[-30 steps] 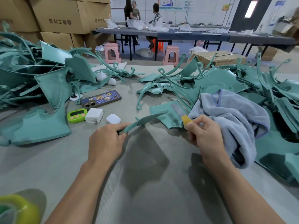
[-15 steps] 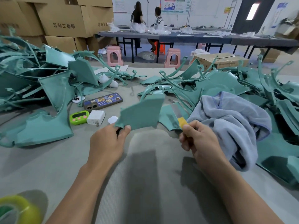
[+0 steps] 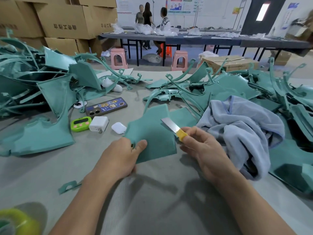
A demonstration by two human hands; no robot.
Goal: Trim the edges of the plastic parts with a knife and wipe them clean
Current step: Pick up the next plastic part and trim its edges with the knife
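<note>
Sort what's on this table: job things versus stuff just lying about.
Job: teal plastic part in left hand; knife in right hand; grey cloth; piled teal parts.
Lying about: phone; green timer; white charger; earbud case.

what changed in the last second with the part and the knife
The left hand turned the plastic part from edge-on to flat face showing, keeping its grip. The right hand brought the knife left, so its blade now overlaps the part's right side. The cloth and the phone stayed put.
</note>
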